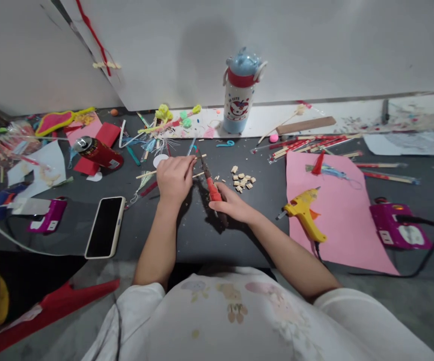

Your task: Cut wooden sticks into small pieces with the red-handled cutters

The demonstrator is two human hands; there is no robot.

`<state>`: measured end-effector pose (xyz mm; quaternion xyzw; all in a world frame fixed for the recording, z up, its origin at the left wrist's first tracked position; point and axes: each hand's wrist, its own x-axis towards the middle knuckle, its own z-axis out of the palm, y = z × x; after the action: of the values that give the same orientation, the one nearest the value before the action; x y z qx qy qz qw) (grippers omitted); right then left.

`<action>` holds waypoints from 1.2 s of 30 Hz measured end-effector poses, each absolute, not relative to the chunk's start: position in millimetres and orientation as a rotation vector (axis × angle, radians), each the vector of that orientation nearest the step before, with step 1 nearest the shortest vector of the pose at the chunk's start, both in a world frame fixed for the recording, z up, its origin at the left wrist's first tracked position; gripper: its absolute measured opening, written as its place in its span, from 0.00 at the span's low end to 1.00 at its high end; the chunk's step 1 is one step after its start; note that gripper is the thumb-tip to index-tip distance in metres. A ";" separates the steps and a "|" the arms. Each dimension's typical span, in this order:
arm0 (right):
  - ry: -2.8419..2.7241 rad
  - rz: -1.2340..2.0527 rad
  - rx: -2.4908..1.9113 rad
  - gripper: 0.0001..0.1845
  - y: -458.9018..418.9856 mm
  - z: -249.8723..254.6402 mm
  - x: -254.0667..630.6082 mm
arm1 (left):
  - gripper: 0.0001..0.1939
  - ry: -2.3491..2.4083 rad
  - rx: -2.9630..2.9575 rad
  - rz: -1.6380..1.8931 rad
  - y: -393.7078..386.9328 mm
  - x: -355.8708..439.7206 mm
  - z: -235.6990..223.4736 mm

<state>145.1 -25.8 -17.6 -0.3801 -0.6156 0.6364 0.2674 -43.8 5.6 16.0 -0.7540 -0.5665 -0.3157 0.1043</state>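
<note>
My left hand (175,179) is closed around thin wooden sticks (146,174), whose ends stick out on both sides of the fingers. In my right hand (235,203) is a pair of pliers (212,188) with red handles and dark jaws. The jaws point away from me, close to the stick ends beside my left fingers; whether they grip a stick I cannot tell. Right of the pliers lies a small pile of short, pale wooden pieces (244,179).
A water bottle (239,95) stands at the back. To the right, a yellow glue gun (304,213) rests on pink paper (352,220), near a purple power socket (399,225). Leftward are a phone (105,227), a tipped red can (98,153) and craft scraps.
</note>
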 end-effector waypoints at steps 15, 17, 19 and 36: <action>-1.549 1.902 -0.863 0.24 -19.0 -26.6 152.6 | 0.11 -1.824 -2.205 -1.467 18.7 -45.7 -2.3; -1.560 1.898 -0.856 0.24 -18.3 -27.0 153.3 | 0.10 -1.835 -2.219 -1.491 19.2 -46.0 -2.1; -1.570 1.906 -0.849 0.24 -17.8 -26.9 153.7 | 0.09 -1.836 -2.239 -1.523 19.8 -46.1 -1.8; -1.779 1.671 -1.019 0.27 -27.5 -15.5 146.7 | 0.10 -1.717 -2.283 -1.395 14.5 -50.4 5.8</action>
<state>146.7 -27.5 -15.5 -0.3735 -0.6519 0.6124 0.2459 -50.4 14.5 5.8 -0.7179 -0.5401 -0.4388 -0.0188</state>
